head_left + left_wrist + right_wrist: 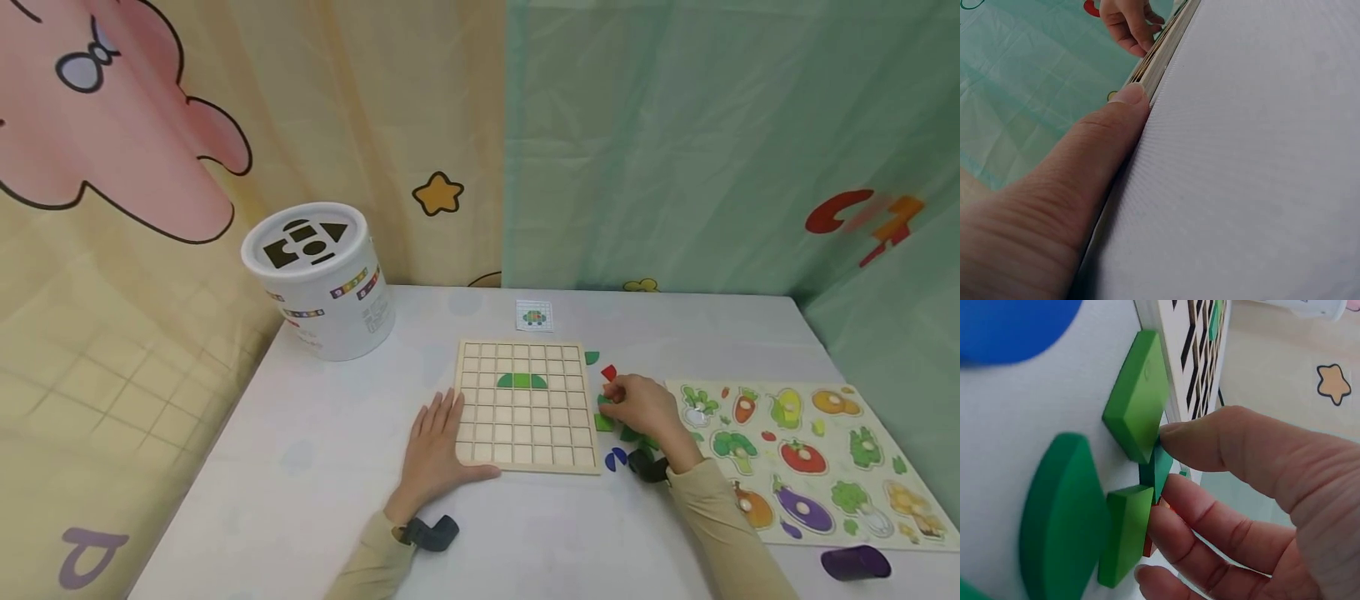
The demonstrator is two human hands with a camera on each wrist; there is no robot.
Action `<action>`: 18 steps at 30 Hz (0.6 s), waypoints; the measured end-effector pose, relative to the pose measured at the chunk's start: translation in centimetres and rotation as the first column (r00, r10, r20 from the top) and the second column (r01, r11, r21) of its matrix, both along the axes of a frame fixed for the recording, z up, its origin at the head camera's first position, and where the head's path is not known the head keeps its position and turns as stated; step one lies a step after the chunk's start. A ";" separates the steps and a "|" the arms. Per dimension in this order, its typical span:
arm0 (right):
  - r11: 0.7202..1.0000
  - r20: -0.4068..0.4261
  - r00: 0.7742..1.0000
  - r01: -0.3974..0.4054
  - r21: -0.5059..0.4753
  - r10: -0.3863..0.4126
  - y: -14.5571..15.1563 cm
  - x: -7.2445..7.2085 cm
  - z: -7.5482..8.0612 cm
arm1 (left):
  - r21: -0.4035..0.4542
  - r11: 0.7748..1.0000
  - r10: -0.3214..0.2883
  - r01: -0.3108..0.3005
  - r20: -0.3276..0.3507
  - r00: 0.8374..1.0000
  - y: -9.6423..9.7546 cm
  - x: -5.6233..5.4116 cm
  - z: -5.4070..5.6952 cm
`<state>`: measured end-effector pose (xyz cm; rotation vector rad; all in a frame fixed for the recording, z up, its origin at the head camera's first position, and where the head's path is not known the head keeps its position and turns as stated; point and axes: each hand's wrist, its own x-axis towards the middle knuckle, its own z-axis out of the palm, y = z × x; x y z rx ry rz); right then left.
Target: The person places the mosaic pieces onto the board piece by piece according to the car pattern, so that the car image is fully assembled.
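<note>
A wooden grid board (522, 435) lies on the table, with a light green square (521, 381) between two darker green rounded pieces. My left hand (435, 450) holds it steady, straight fingers along its left edge, thumb (1094, 147) against the near edge. Beyond the right edge my right hand (641, 408) pinches a dark green piece (1159, 464) between thumb and index finger; its outline is partly hidden. Around those fingers lie light green squares (1138, 394), a dark green curved piece (1063, 512), a red piece (609, 372) and blue pieces (617, 458).
A small pattern card (534, 316) lies behind the board. The white bucket (330, 292) with shaped holes in its lid stands at back left. At right are a vegetable puzzle board (757, 467) and a purple cup (855, 563) on its side. Curtains hang behind the table.
</note>
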<state>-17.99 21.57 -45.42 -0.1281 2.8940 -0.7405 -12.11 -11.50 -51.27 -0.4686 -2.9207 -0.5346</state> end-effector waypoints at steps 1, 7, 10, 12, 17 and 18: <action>1.000 0.002 1.000 0.003 0.002 -0.003 0.0 0.0 0.0 | -0.001 1.000 0.000 0.000 0.002 1.000 0.0 0.0 0.0; 1.000 0.005 1.000 0.006 -0.018 -0.006 -0.1 -0.2 -0.2 | -0.014 1.000 0.005 -0.004 0.014 1.000 0.0 0.0 -0.1; 0.998 0.003 1.000 0.011 -0.060 -0.011 0.0 -0.1 -0.4 | -0.013 1.000 0.003 -0.003 0.010 1.000 0.0 0.1 -0.1; 0.996 -0.007 1.000 0.011 -0.093 -0.012 0.1 0.0 -0.5 | -0.011 1.000 0.002 -0.002 0.012 1.000 0.0 0.1 0.1; 0.986 -0.045 0.999 0.014 -0.163 -0.022 0.3 0.1 -0.9 | -0.007 1.000 0.005 -0.005 0.027 1.000 0.1 0.0 0.3; 0.985 -0.053 0.998 0.015 -0.171 -0.024 0.4 0.2 -1.0 | -0.008 1.000 0.006 -0.006 0.031 1.000 0.1 0.0 0.3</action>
